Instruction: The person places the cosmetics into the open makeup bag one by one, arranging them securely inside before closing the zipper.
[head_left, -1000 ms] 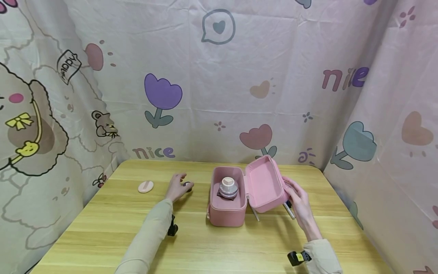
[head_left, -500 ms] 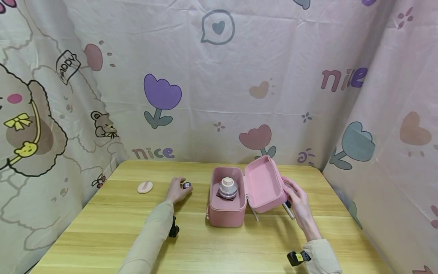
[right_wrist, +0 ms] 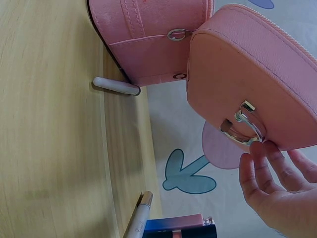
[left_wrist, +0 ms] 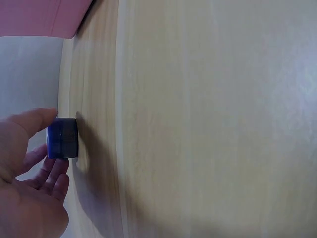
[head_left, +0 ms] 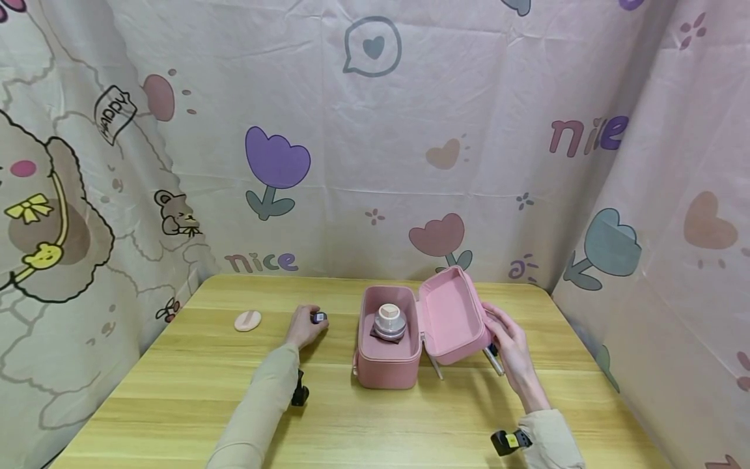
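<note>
A small dark blue jar with a white label facing up sits on the table in the head view. My left hand pinches it, thumb on one side and fingers on the other. To its right stands a pink cosmetic case, its lid swung out to the right. My right hand rests its fingertips on the lid's outer face, beside the metal-ringed handle; its fingers are fairly straight. Inside the case, a clear round container with a cream-coloured top stands on a dark flat piece.
A round powder puff lies at the left of the table. A pale stick lies beside the case under the lid. Near the right hand are a silver-and-white tube and a pink-blue box. Patterned curtains surround the table's back and sides.
My left hand has closed its fingers around the small blue jar, which has tilted so its label shows. The right hand and the lid stay in place.
</note>
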Demonstrator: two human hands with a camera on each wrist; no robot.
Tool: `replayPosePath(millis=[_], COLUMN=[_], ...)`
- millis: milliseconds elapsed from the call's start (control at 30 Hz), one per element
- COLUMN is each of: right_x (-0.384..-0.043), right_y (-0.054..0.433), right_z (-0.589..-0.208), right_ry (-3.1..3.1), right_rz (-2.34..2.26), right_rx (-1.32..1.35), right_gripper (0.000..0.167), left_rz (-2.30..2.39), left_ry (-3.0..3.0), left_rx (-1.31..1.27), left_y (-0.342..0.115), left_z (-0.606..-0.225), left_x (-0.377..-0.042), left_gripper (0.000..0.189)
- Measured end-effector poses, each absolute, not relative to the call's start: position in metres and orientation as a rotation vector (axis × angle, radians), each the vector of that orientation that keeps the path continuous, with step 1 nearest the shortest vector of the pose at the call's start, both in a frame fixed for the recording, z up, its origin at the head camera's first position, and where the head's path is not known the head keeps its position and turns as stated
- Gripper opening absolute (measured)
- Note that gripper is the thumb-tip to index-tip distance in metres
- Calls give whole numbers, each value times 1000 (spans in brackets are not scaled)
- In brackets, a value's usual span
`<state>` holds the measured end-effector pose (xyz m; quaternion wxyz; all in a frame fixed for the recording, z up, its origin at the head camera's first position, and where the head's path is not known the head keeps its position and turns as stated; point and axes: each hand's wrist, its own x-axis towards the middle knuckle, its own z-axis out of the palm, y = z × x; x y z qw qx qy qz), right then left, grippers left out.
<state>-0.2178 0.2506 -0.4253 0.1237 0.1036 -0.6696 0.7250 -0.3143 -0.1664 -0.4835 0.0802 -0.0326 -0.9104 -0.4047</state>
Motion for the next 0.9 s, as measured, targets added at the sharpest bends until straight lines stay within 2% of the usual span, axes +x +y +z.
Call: replayPosePath(millis=[333,567,900], right_x=[-217,-217,-217], right_y=[250,250,250], right_z=[-426,-426,-426], right_ry=[-1930,-1947,-1939], right_rz=[2133,2127,2122], right_rx=[308,290,295], right_gripper=[44,47,43], left_rz=[-1207,-1183,-1247], left_ry=[-2651,-2715,-2576], left_rx=[-181,-124,-292], left_y=[-175,-169,-167], left_z=[-500,-486,-486], left_x=[-323,-314,-316], left_gripper=[42,42,42])
